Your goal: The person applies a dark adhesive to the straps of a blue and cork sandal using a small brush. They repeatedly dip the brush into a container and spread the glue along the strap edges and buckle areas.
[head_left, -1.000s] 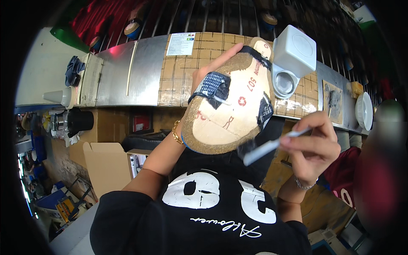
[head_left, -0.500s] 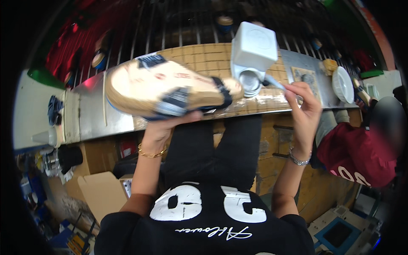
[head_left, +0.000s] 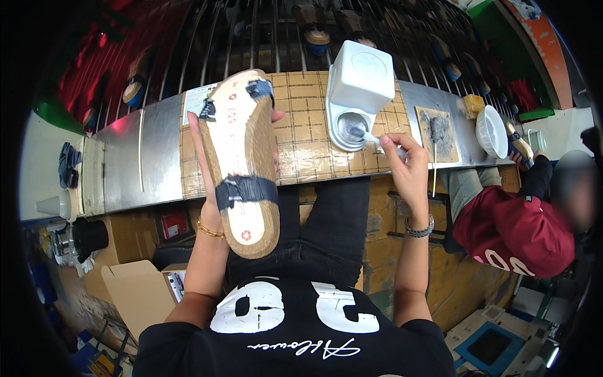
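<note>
Above a metal counter part-covered with cardboard, gripping a cork-edged sandal with the left hand, most of its fingers hidden behind. Pinching a brush in the fingers of the right hand, with bristles inside the round cup of a white dispenser; cannot tell what fills it. Lower left, hard to make out: white items in an open cardboard box.

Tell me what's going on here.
A person at a workbench holds up a cork sandal piece with dark straps in the left hand. The right hand grips a brush, its tip in the round cup of a white dispenser. A co-worker in dark red is at the bench to the right.
</note>
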